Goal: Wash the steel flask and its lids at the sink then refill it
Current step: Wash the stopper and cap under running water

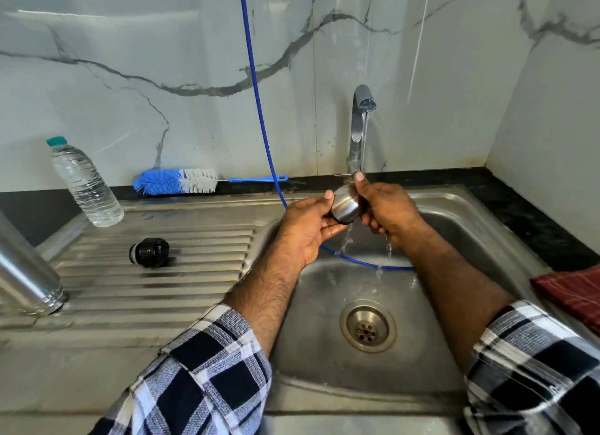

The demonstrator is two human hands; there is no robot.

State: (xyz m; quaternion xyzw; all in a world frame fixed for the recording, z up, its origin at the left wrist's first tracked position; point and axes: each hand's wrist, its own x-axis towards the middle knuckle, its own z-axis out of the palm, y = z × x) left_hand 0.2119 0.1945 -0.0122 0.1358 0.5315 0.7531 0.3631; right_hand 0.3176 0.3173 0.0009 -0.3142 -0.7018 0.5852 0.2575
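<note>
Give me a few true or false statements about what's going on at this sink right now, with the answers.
1. Both hands hold the steel cup lid under running water. True.
2. The black stopper lid is in the sink basin. False: it lies on the ribbed drainboard.
3. The bottle brush is in the right hand. False: it lies by the wall.
4. The plastic water bottle has its cap on. True.
5. The left hand rests on the steel flask. False: the flask stands apart at far left.
</note>
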